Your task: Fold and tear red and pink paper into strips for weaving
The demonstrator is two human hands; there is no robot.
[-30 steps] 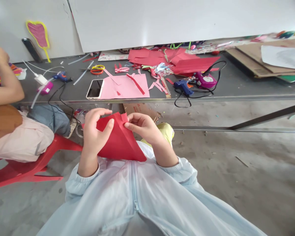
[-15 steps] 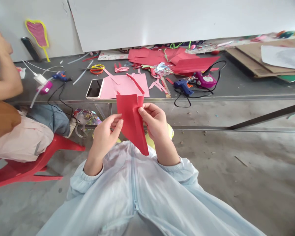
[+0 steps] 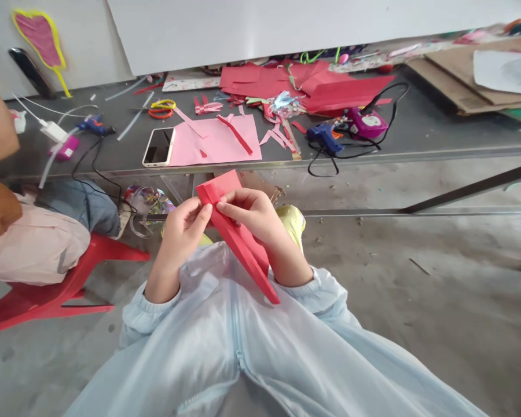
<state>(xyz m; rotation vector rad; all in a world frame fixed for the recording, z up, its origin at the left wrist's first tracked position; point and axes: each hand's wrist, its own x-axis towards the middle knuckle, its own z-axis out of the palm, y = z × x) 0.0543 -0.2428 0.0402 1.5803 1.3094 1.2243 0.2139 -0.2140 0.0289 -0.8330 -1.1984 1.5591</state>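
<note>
Left hand (image 3: 183,231): folded red paper (image 3: 244,250) was pinched by closed fingertips.
Right hand (image 3: 254,217): red paper was likewise pinched.
Pink sheet (image 3: 219,147): was topped by a red strip (image 3: 235,135).

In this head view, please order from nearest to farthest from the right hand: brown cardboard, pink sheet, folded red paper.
1. Folded red paper, in the right hand.
2. Pink sheet, ahead on the table.
3. Brown cardboard, at the far right.
</note>
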